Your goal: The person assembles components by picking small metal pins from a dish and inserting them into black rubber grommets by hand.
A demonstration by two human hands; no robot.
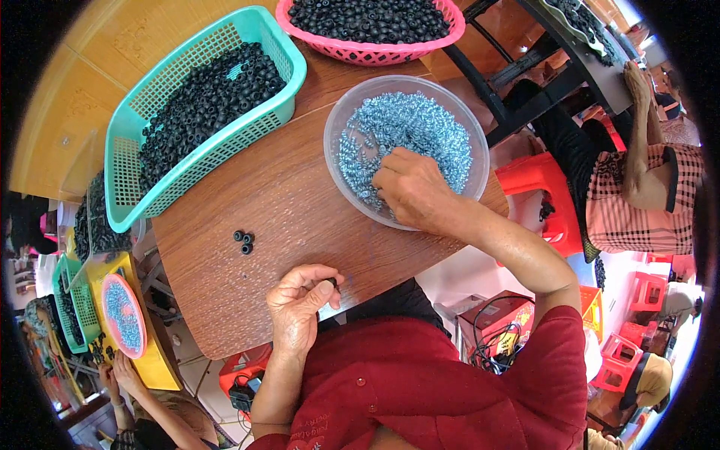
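Observation:
My left hand (pixel 300 300) is closed in a pinch above the near edge of the wooden table (pixel 300 195). A small black knob-like part (pixel 332 283) shows between thumb and fingers. My right hand (pixel 414 187) reaches into a clear round plastic bowl (pixel 334 161), its fingers bent down among many small shiny blue-silver metal pieces (pixel 420 120), which look like small screws. The right fingertips are partly hidden, so what they pinch cannot be seen. To the left on the table, 3 loose black knob-like parts (pixel 244 241) lie close together.
A turquoise plastic basket (pixel 217 146) of black parts stands at the far left, with a pink basket (pixel 367 51) of them beyond. At lower left, another person's hands (pixel 124 375) are by a pink bowl (pixel 112 281). A person (pixel 637 195) sits at right near a red stool (pixel 536 195).

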